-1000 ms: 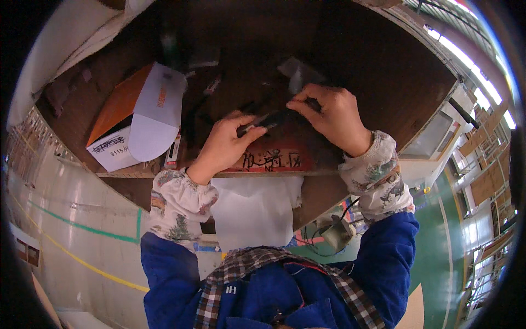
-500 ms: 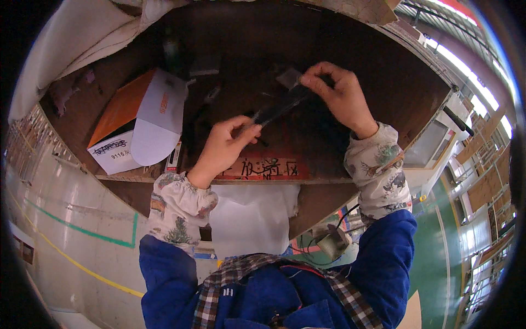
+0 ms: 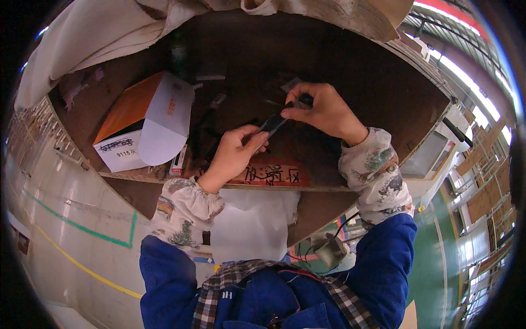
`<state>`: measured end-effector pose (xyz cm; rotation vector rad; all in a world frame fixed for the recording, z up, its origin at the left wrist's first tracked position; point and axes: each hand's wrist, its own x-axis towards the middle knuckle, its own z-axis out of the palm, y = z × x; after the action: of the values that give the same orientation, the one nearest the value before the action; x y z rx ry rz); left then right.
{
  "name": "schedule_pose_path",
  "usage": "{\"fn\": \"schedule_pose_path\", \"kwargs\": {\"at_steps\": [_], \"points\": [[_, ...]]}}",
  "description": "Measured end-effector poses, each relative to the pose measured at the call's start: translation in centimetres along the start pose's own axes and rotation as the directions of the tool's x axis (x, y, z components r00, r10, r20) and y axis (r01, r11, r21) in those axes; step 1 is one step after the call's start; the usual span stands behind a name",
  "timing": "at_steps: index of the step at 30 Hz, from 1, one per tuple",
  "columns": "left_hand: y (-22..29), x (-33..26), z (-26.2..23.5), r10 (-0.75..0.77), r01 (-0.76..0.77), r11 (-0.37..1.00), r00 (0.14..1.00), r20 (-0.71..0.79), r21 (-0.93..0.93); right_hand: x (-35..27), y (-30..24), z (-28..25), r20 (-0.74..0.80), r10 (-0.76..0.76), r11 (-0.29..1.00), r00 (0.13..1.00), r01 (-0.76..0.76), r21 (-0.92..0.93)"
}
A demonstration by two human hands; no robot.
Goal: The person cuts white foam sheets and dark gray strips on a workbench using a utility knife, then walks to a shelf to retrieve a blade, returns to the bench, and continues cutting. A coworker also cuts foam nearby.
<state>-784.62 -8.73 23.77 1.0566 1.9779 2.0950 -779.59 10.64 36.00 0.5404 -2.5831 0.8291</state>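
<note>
Left hand (image 3: pixel 234 155), right hand (image 3: pixel 323 109) pinch dark strip (image 3: pixel 274 124) between them.

both hands (image 3: pixel 235 153) (image 3: pixel 323 109) raised, fingers pinched shut, close together.

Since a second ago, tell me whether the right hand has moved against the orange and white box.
Yes. The right hand, pinching one end of the dark strip, has gone up and away from the table's near edge, now sitting level with the top of the orange and white box.
</note>
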Motion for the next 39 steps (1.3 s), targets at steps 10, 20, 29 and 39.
{"fn": "schedule_pose_path", "kwargs": {"at_steps": [10,20,29,39], "points": [[-0.6,0.2,0.0,0.047,-0.038,0.991,0.997,-0.069,0.125,1.1,0.0,-1.2,-0.120,0.091,0.994,0.989,-0.083,0.068],[-0.4,3.1,-1.2,-0.078,0.081,0.996,0.992,-0.097,0.036,-3.9,2.4,-2.2,0.000,0.433,0.401,0.901,-0.192,0.896],[1.4,-8.6,6.7,0.270,-0.269,0.961,0.872,0.409,-0.061,-22.1,-6.6,10.2,-0.221,0.732,0.026,0.645,0.298,0.954],[8.1,-35.2,18.9,0.071,0.481,0.822,0.444,0.893,-0.305,-45.6,-32.4,21.3,-0.610,0.781,0.620,-0.134,0.286,0.731]]}}
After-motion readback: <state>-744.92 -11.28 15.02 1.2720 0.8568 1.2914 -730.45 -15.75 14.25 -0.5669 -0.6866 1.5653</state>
